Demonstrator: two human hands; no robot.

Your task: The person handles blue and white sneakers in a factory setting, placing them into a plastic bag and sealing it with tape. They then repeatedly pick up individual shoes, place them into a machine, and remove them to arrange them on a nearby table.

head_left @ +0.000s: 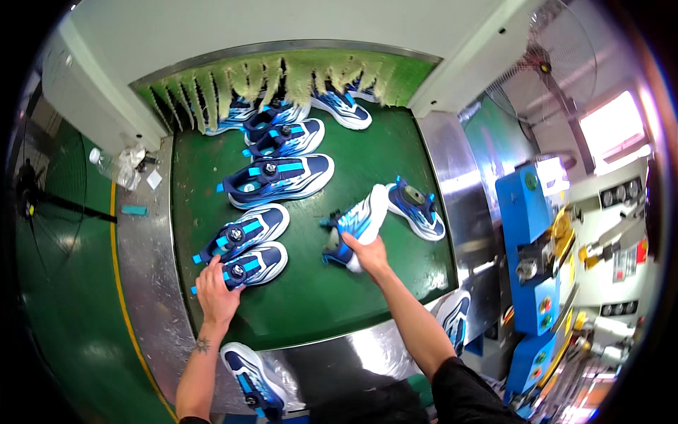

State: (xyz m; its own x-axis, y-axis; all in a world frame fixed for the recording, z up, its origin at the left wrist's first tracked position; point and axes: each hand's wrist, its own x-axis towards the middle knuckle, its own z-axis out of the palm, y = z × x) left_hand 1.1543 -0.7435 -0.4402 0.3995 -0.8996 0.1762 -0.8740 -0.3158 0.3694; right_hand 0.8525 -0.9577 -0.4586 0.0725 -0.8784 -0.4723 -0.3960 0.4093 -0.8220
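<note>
On a green conveyor belt (304, 311) lie several blue and white sneakers with dial closures. At the left, my left hand (217, 293) has its fingers and thumb around the heel of the nearest sneaker (263, 264). Just beyond it a second sneaker (258, 225) lies beside it, heel close to my fingertips. My right hand (367, 254) grips another sneaker (364, 215) by its heel end, tilted on its side with the white sole toward the right. Right of that, a dark blue sneaker (417, 210) rests on the belt, apart from my hand.
Farther up lie a larger sneaker (289, 178) and several more, some partly under a frayed green strip curtain (282, 78). One sneaker (253, 381) is on the metal near edge, another (455, 318) at the right corner. Blue control boxes (526, 205) stand right; a plastic bottle (102, 161) lies left.
</note>
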